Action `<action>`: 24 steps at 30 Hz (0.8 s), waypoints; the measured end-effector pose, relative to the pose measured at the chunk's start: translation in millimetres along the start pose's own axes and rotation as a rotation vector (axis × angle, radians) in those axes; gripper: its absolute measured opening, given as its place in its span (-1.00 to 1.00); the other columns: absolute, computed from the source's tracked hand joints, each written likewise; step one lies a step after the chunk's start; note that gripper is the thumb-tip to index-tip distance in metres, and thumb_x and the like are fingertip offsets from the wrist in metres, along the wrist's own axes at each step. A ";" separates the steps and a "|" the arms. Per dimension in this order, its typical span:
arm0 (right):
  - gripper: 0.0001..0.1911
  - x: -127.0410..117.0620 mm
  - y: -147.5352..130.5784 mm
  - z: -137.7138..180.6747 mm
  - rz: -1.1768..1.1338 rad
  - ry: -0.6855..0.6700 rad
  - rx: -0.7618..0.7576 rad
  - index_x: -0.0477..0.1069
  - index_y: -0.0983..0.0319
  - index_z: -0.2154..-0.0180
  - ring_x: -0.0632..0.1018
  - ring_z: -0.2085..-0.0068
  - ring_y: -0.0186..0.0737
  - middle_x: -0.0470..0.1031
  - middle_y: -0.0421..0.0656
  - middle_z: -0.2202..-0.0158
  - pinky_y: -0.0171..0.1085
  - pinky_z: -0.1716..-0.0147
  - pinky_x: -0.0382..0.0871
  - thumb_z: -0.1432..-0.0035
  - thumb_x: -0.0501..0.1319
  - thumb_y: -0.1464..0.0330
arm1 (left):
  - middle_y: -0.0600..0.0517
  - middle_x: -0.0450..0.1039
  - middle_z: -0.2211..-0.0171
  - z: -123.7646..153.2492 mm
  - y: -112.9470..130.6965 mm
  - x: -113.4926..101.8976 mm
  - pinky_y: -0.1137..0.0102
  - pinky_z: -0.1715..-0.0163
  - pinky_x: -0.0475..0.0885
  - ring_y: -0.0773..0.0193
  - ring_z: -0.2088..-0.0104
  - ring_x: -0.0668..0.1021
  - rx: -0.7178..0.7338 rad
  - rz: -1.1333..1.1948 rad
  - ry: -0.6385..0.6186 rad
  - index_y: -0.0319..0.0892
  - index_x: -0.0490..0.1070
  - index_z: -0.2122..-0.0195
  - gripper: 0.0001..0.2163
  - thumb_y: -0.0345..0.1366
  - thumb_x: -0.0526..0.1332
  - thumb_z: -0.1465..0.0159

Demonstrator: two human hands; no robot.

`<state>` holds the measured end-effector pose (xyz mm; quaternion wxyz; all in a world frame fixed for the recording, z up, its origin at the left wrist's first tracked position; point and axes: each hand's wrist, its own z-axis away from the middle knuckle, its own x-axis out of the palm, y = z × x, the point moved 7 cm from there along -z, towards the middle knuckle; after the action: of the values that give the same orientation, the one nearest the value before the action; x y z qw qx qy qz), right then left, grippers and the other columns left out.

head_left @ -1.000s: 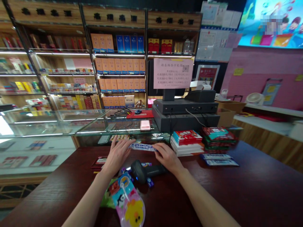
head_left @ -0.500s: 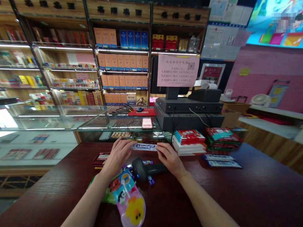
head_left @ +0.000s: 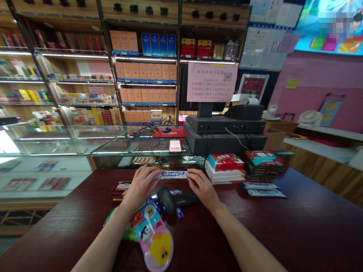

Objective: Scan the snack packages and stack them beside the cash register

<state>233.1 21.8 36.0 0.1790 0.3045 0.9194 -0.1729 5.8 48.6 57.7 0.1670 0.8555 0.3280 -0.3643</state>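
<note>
Stretched level between my two hands is a narrow blue-and-white candy pack (head_left: 173,174), raised over the dark counter. My left hand (head_left: 144,186) pinches its left end, and my right hand (head_left: 202,188) pinches the right end. Below it lies a black barcode scanner (head_left: 169,201) with a small blue light, its handle running toward my right wrist. Small purple-blue wrapped pieces (head_left: 179,213) lie around the scanner. Nearer, by my left forearm, a colourful package with a yellow chick (head_left: 161,247) rests on a green bag, partly covering it.
Two similar blue-and-white packs (head_left: 265,189) lie on the counter at right. Behind them stand red snack packets (head_left: 264,163) and a stack of white and red boxes (head_left: 225,166). A dark cash register (head_left: 225,132) sits on the glass display case (head_left: 141,145). Stocked shelves line the back.
The view has shifted slightly. Both hands still hold the pack by its ends, now tipped a little so that its face looks narrower.
</note>
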 end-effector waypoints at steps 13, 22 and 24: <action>-0.80 3.1 11.0 -2.3 -0.166 0.056 0.234 0.50 0.18 0.08 0.61 0.26 -0.22 0.57 -0.13 0.29 -0.24 0.17 0.52 -0.41 0.11 0.33 | 0.02 0.62 0.14 1.5 -4.5 -0.3 0.25 0.01 0.37 0.23 0.11 0.60 -0.109 0.021 0.044 -0.07 0.49 0.06 -0.74 -0.19 0.02 -0.47; -0.73 18.2 28.9 4.2 -0.372 0.026 0.608 0.56 0.18 0.13 0.56 0.48 -0.27 0.54 -0.22 0.49 -0.33 0.44 0.44 -0.30 0.18 0.19 | 0.00 0.58 0.02 2.8 -13.9 3.7 0.24 -0.01 0.41 0.18 0.02 0.58 -0.200 0.080 0.071 -0.06 0.42 -0.05 -0.75 -0.16 0.06 -0.45; -0.71 19.8 32.8 5.6 -0.407 0.033 0.689 0.57 0.20 0.15 0.52 0.52 -0.28 0.51 -0.23 0.55 -0.34 0.49 0.39 -0.27 0.19 0.17 | -0.02 0.51 -0.06 2.5 -12.7 3.6 0.22 -0.04 0.40 0.16 -0.06 0.54 -0.187 0.081 0.050 -0.02 0.35 -0.15 -0.69 -0.15 0.12 -0.42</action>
<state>239.9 53.9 15.6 0.0139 0.1609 0.8520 -0.4980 -2.4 58.2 52.8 0.2523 0.8576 0.3297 -0.3036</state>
